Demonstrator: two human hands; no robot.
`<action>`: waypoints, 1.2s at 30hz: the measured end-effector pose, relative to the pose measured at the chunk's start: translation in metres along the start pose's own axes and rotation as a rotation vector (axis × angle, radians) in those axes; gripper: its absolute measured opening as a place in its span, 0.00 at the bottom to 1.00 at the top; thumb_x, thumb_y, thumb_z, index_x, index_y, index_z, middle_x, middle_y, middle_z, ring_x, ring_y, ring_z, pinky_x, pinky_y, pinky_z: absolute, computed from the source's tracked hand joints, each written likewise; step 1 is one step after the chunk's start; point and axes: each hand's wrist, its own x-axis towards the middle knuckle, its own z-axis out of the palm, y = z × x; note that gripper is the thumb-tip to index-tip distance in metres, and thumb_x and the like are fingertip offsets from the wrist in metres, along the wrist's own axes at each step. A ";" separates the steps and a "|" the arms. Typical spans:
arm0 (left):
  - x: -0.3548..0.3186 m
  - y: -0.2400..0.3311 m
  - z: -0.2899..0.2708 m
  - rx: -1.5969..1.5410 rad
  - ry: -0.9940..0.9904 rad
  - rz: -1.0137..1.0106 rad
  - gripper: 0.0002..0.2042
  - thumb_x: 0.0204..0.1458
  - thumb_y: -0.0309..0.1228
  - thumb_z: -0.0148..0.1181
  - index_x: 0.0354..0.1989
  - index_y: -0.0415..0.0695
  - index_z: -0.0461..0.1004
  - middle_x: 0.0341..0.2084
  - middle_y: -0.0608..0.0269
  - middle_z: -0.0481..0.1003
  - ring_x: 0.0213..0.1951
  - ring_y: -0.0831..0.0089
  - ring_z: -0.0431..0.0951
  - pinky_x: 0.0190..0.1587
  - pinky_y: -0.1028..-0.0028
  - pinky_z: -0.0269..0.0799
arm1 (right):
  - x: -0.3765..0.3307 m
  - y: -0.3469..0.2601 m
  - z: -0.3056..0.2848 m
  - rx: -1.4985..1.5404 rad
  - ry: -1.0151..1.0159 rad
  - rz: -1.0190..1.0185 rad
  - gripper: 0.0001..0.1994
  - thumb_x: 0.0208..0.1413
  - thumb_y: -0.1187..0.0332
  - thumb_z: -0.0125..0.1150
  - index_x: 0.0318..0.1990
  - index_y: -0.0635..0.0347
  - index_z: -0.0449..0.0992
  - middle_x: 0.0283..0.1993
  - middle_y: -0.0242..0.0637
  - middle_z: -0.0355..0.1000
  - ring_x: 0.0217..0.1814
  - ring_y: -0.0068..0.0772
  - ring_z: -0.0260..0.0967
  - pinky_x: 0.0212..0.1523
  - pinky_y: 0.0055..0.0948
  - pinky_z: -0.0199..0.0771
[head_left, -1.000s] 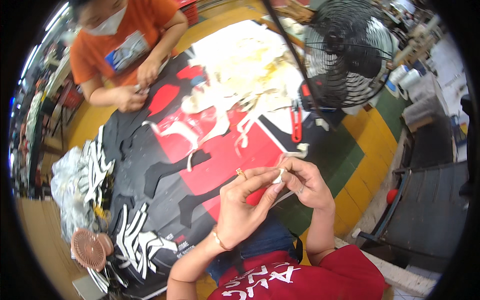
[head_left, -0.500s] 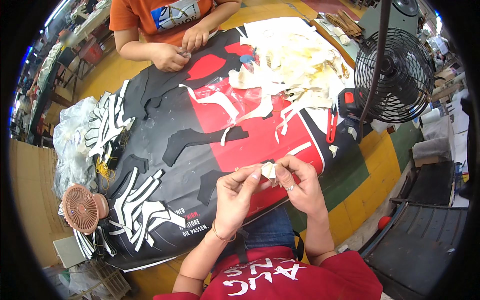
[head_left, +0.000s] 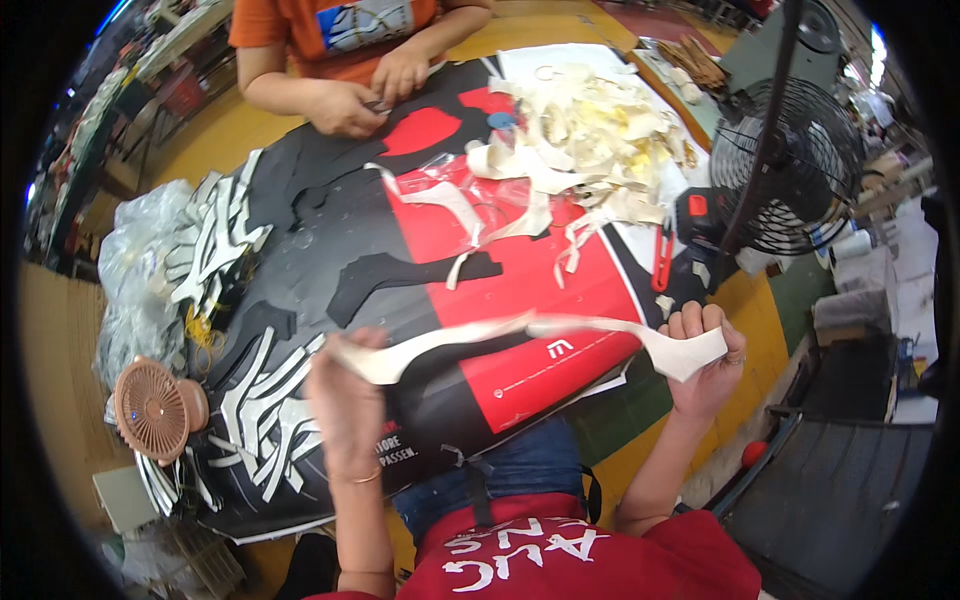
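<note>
Two hands drawn apart, stretching a pale strip over a cutting table.

The left hand [head_left: 345, 400] is raised, back toward the camera, fingers closed on one end of the pale strip [head_left: 520, 332]; the right hand [head_left: 705, 355] is fisted around the other end, which fans out wide below its knuckles. The strip hangs taut between them, above the red and black sheet [head_left: 520, 280] that covers the table. Half a second earlier both hands met at the middle, pinching a small pale piece; they have since parted to either side. Beyond lie a heap of pale offcuts [head_left: 590, 130], red-handled scissors [head_left: 663, 258], a black standing fan [head_left: 790, 165] and a small pink fan [head_left: 152, 408]. Across the table, a second person's hands [head_left: 370, 95] work on black pieces.
</note>
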 end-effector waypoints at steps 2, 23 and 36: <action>0.003 0.036 -0.020 -0.180 -0.045 0.063 0.11 0.66 0.35 0.49 0.41 0.39 0.73 0.37 0.58 0.77 0.43 0.66 0.78 0.49 0.66 0.77 | -0.002 -0.006 -0.002 -0.031 0.035 -0.015 0.16 0.62 0.59 0.49 0.24 0.54 0.59 0.29 0.36 0.61 0.28 0.30 0.53 0.33 0.31 0.57; -0.054 -0.027 0.084 1.038 -0.272 0.239 0.09 0.55 0.22 0.64 0.44 0.40 0.84 0.32 0.59 0.79 0.31 0.74 0.77 0.35 0.75 0.71 | -0.007 0.087 0.087 -1.056 -0.356 0.291 0.06 0.65 0.73 0.60 0.42 0.69 0.77 0.35 0.32 0.75 0.37 0.19 0.71 0.41 0.22 0.73; -0.055 -0.027 0.078 1.150 -0.253 0.292 0.11 0.56 0.19 0.62 0.47 0.37 0.83 0.33 0.61 0.78 0.33 0.79 0.74 0.36 0.79 0.69 | -0.009 0.090 0.095 -1.171 -0.339 0.278 0.08 0.62 0.74 0.61 0.44 0.70 0.78 0.35 0.35 0.77 0.33 0.19 0.70 0.36 0.22 0.71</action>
